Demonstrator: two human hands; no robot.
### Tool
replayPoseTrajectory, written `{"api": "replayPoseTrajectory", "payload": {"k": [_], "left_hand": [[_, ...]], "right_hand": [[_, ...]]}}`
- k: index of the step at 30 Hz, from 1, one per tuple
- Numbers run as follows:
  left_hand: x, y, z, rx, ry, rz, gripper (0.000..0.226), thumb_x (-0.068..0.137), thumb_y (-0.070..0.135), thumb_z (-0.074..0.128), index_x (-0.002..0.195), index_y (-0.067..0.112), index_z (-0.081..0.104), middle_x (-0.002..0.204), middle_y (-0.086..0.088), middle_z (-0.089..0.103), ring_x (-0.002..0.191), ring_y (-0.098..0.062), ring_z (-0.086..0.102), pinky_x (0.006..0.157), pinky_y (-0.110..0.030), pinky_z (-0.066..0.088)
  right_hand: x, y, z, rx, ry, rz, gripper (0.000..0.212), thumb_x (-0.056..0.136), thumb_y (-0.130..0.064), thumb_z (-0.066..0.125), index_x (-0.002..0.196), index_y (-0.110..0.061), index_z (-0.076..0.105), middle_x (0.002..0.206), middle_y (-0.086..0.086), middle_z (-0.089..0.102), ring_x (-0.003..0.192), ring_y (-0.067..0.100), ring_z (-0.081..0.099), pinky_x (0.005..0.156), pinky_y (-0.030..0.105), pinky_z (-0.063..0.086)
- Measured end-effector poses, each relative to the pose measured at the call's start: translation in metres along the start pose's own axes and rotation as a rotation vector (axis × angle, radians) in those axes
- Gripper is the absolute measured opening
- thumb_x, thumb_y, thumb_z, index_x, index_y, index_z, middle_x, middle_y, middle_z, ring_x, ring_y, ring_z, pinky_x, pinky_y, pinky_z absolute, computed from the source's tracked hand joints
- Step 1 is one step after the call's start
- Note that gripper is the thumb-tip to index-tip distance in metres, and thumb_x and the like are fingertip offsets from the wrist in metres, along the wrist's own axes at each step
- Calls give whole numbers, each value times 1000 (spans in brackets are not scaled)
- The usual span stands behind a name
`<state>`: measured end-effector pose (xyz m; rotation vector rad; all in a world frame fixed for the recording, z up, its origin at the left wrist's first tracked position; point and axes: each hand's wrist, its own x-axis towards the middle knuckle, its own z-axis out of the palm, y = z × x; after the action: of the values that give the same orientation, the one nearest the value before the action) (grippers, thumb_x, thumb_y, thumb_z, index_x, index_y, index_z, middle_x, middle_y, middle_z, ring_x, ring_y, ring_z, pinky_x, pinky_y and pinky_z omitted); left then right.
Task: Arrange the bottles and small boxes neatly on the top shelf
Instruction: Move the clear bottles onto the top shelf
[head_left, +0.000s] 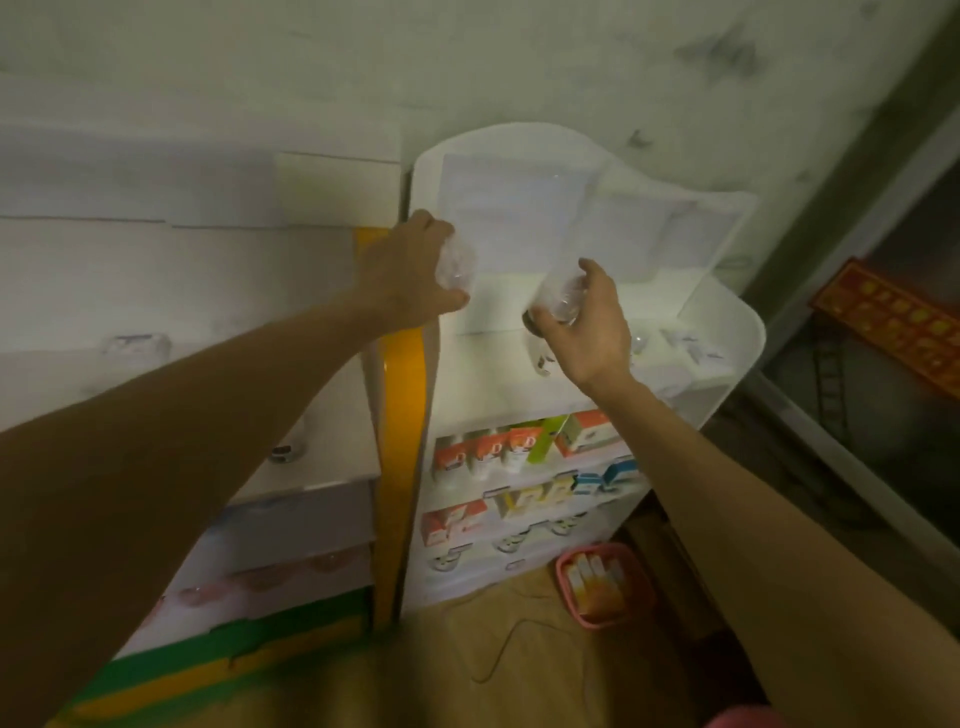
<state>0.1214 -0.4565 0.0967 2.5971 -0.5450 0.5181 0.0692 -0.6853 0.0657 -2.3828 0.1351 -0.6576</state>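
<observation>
A white display stand has a top shelf (488, 374) in front of a white back panel. My left hand (410, 275) grips a clear bottle (457, 265) at the shelf's left edge, above the shelf surface. My right hand (587, 322) holds another clear bottle (563, 299) over the middle of the shelf. A further bottle (537, 348) stands just below and left of my right hand, partly hidden. Several small white boxes and bottles (685, 348) sit at the shelf's right end, washed out by glare.
Lower shelves hold orange, green and blue boxes (519, 452). A yellow-edged cabinet (405, 415) stands to the left, with a small box (136, 347) on its top. A pink basket (602, 582) of items sits on the floor. An orange crate (893, 322) lies at right.
</observation>
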Motion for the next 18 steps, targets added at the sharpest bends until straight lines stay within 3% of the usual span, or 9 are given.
{"api": "replayPoseTrajectory", "payload": {"k": [5,10,18], "left_hand": [[11,61,55,81,-27,-114,79,77,54,71,140,14,43,132,-5,49,112,-29,56,87,-41,47],[18,93,96,239,-206,-56,72,78,43,74,137,14,43,130,-7,49,108,-33,58,88,-43,50],[38,107,143,483,-533,-5,66,73,53,74,125,18,53,104,0,59,92,-21,59,81,-34,51]], "right_hand": [[8,86,-31,43,-46,181,87,83,-36,71,153,-29,19,146,6,42,126,29,50,96,40,44],[7,159,-35,30,-221,325,99,72,-31,77,152,-22,20,147,9,43,126,35,51,100,48,48],[7,213,-11,-7,-385,285,81,78,-22,76,147,-20,33,143,6,42,124,31,51,102,45,47]]}}
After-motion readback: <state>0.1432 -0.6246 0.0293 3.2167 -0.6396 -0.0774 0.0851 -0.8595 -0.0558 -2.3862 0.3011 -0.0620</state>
